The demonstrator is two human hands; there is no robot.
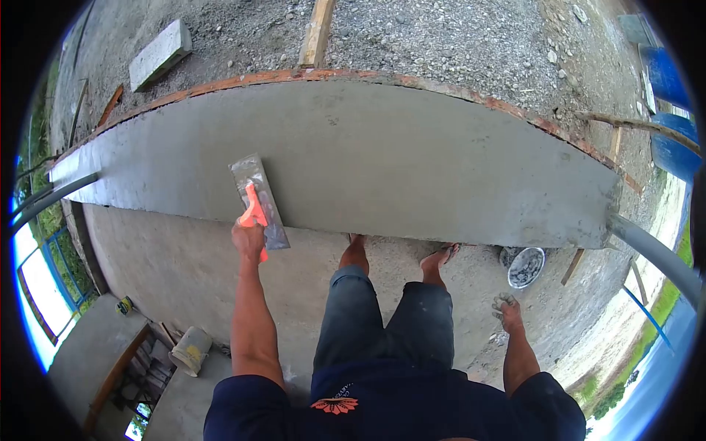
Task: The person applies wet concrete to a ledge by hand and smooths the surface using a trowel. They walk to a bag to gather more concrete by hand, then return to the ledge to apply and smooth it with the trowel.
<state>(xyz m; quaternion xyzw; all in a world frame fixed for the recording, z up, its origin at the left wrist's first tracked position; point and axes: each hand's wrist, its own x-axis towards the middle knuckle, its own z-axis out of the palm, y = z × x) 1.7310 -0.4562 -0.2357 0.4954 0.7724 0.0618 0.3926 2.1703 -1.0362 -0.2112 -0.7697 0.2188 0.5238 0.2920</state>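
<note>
My left hand (248, 239) is closed around the orange handle of a plastering trowel (273, 220). The trowel's flat, mortar-smeared blade lies over the near part of a long strip of smooth wet grey concrete (412, 154). My right hand (507, 312) hangs low at my right side, with grey mortar on its loosely bent, parted fingers and nothing visible in it. A small bucket (526, 267) with grey-smeared insides stands just beyond that hand, apart from it.
Reddish boards (213, 85) edge the strip's far side, with gravel (441, 44) behind. A concrete block (160, 55) and a timber piece (318, 33) lie there. Grey pipes (654, 253) rise at both ends. A dirty pail (190, 351) sits lower left; blue drums (673, 143) stand right.
</note>
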